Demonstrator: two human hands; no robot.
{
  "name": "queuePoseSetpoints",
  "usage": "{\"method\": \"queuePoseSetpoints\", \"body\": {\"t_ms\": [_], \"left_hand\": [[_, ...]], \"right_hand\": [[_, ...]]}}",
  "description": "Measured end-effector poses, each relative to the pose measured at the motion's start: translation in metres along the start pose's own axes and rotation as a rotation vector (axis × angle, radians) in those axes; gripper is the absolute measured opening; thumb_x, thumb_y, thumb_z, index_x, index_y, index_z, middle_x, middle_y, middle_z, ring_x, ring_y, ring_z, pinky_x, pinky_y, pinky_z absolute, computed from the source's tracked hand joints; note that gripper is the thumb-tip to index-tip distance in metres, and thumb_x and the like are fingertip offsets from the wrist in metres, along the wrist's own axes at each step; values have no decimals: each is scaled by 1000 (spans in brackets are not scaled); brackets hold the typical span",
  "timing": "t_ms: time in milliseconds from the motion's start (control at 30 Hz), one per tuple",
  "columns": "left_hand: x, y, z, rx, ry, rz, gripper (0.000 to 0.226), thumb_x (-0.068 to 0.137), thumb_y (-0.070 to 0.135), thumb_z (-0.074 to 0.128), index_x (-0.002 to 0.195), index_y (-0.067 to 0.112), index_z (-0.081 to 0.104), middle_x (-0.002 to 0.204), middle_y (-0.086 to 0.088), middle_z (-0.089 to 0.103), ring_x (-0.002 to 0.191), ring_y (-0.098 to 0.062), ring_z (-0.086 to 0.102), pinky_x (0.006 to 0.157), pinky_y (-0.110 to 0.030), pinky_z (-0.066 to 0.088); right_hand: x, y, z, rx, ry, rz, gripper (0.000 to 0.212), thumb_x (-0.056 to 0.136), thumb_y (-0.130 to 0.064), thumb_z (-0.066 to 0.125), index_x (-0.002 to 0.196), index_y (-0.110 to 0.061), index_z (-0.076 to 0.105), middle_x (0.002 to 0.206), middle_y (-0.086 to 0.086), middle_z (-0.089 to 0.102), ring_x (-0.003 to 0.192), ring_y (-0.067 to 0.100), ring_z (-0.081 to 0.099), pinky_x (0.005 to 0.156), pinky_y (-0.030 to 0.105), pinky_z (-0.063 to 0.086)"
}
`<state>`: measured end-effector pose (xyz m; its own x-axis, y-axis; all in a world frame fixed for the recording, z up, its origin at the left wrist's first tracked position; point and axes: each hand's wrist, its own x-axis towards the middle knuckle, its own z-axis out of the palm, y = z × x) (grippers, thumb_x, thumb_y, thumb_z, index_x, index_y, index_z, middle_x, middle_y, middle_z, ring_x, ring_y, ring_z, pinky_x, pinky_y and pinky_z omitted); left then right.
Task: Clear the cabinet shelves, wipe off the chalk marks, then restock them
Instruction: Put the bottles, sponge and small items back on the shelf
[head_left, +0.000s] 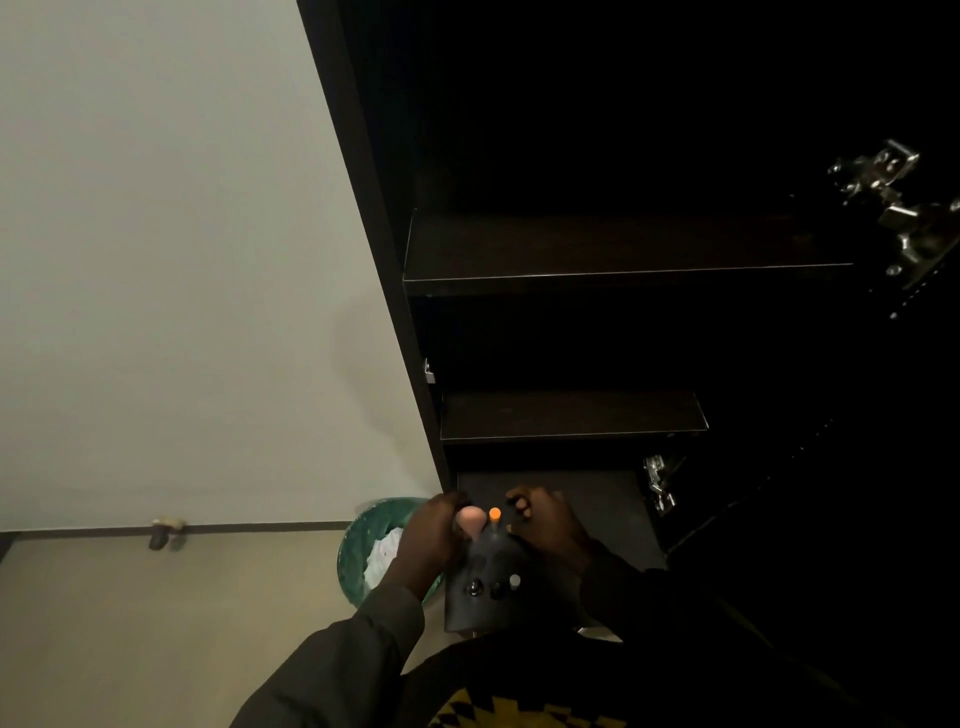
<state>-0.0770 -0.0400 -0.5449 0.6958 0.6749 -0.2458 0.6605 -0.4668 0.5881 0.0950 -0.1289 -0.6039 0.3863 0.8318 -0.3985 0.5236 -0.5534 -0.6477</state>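
My left hand pinches a pink piece. My right hand curls, its grip unclear, above a dark case near the cabinet.

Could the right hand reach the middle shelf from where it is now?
Probably yes: the middle shelf looks bare and open-fronted just above the right hand, with nothing between them, though that hand seems busy at the dark object.

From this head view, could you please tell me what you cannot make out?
- Chalk marks: shelves too dark to show any.
- Dark object in both hands: shape unclear in the dim light.
- Upper cabinet interior: lost in shadow.
- Green bin: partly hidden by the left hand.
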Motion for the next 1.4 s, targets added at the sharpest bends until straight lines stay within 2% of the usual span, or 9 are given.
{"method": "queuePoseSetpoints", "body": {"t_ms": [67, 333, 633, 767, 933, 1033, 1167, 1267, 1400], "left_hand": [[6, -7, 9, -6, -4, -5, 50, 68, 31, 56, 110, 6, 68, 109, -13, 70, 103, -31, 64, 81, -30, 45], [26, -25, 35, 56, -1, 48, 21, 87, 27, 62, 103, 15, 66, 94, -9, 71, 86, -29, 66, 71, -35, 49], [48, -32, 40, 263, -88, 91, 18, 85, 24, 50, 83, 13, 63, 82, -11, 69, 79, -33, 63, 64, -38, 42], [50, -31, 44, 290, -123, 136, 22, 88, 26, 47, 84, 11, 63, 85, -15, 69, 81, -35, 63, 68, -39, 43], [48, -34, 39, 244, -162, 174, 16, 77, 25, 53, 82, 14, 63, 83, -10, 68, 78, -33, 64, 69, -40, 49], [40, -29, 28, 103, -56, 205, 24, 80, 30, 56, 95, 13, 64, 92, -8, 69, 84, -30, 65, 70, -35, 49], [29, -12, 7, -71, 105, 197, 31, 96, 31, 53, 125, 20, 53, 116, -1, 63, 100, -21, 60, 77, -26, 42], [14, 4, -15, -204, 211, 232, 33, 97, 41, 50, 128, 31, 49, 120, 9, 62, 103, -11, 61, 82, -28, 50], [-16, 42, -58, -402, 342, 298, 34, 94, 41, 54, 127, 33, 56, 121, 19, 62, 107, 0, 60, 84, -31, 57]], "right_hand": [[2, -3, 4, -35, -27, -46, 41, 82, -17, 71, 123, -14, 64, 119, 1, 66, 110, 15, 61, 94, 23, 44], [10, -15, 25, -195, 5, -154, 20, 86, -12, 54, 101, -12, 68, 106, 9, 70, 100, 30, 62, 85, 33, 44], [37, 2, 49, -344, -46, -96, 65, 77, -51, 22, 111, -17, 65, 114, 11, 64, 106, 33, 60, 86, 39, 49], [21, -16, 39, -345, -34, -50, 34, 91, -33, 45, 109, -12, 64, 113, 11, 63, 107, 31, 60, 87, 34, 47], [12, -22, 27, -262, 20, -110, 42, 88, -39, 43, 101, -8, 68, 109, 15, 67, 103, 34, 63, 82, 34, 46], [-5, -39, 8, -175, 89, -181, 55, 85, -45, 34, 100, -4, 69, 105, 15, 69, 99, 31, 64, 83, 34, 46], [-19, -41, -9, 113, 164, -127, 15, 91, -20, 62, 103, -13, 65, 105, 3, 66, 101, 17, 63, 87, 29, 46], [-38, -54, -23, 291, 197, -156, 11, 94, -11, 58, 101, -19, 63, 95, -8, 69, 88, -1, 64, 77, 18, 48], [-77, -92, -60, 384, 247, -270, 14, 96, -16, 59, 105, -24, 65, 93, -8, 71, 88, 3, 68, 77, 21, 53]]}}
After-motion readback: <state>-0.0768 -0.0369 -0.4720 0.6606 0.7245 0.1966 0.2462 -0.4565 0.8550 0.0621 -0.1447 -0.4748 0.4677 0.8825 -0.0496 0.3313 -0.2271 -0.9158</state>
